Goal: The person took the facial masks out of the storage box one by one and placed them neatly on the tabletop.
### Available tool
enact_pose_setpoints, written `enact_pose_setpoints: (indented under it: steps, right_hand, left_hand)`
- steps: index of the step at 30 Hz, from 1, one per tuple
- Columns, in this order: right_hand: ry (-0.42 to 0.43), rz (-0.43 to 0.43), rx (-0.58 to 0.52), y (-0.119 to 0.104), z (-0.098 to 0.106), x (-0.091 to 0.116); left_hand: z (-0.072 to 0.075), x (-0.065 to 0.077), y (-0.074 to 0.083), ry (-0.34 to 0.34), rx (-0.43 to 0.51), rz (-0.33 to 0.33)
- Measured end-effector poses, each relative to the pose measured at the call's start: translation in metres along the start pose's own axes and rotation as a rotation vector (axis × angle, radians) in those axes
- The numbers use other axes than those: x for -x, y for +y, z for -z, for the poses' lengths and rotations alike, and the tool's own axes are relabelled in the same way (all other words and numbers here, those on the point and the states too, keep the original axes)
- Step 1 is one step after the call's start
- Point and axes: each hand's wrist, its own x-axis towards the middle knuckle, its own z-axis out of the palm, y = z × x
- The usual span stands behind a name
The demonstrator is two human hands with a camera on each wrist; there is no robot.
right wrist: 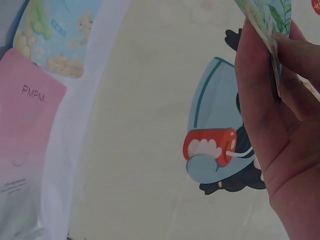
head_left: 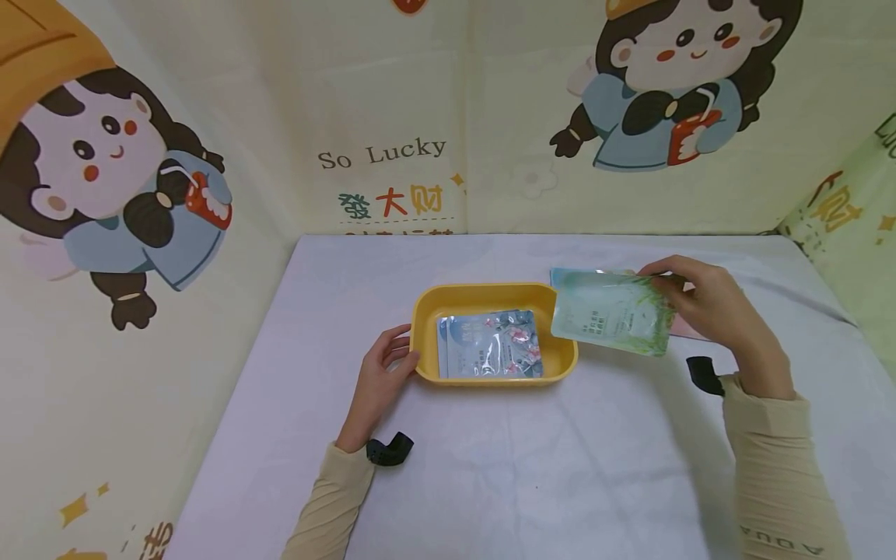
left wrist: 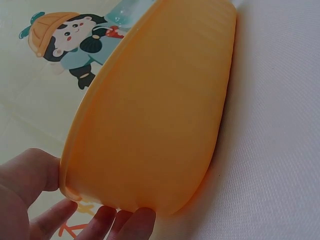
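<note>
In the head view, a yellow plastic tray (head_left: 564, 359) stands on the table. Blue sheet-mask packets with a floral print (head_left: 493, 346) lie flat inside, one overlapping another. My left hand (head_left: 378, 377) holds the tray's left end; the left wrist view shows the thumb at the rim and fingertips against the outer wall. Above the tray's right edge, my right hand (head_left: 721, 303) pinches a green sheet-mask packet (head_left: 609, 313) by its far right corner. The right wrist view catches only the edge of that packet, between thumb and fingers.
A pink packet (right wrist: 30, 115) marked PMPM lies on the table to the right, partly hidden behind the green one in the head view. Beside it lies a light-blue packet (right wrist: 60, 37). White cloth (head_left: 490, 467) covers the table; printed curtains (head_left: 518, 117) hang behind it.
</note>
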Motion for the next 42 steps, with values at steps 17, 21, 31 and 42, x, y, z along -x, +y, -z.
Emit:
enact_pose_setpoints:
  steps: [17,21,31,42]
  right_hand:
    - [0.023,-0.018,0.037,0.017,0.011,0.008]
    - [0.022,-0.027,0.036,0.021,0.013,0.011]
    - [-0.006,-0.077,0.047,0.028,0.017,0.018]
    - [-0.112,-0.154,-0.001,0.036,0.006,0.018]
  left_hand:
    - [0.001,-0.001,-0.002,0.000,-0.007,-0.016]
    - [0.001,-0.001,-0.002,-0.002,-0.011,-0.022]
    - [-0.001,0.001,0.000,0.012,-0.014,-0.011]
    - [0.001,-0.001,-0.002,0.002,-0.013,-0.022]
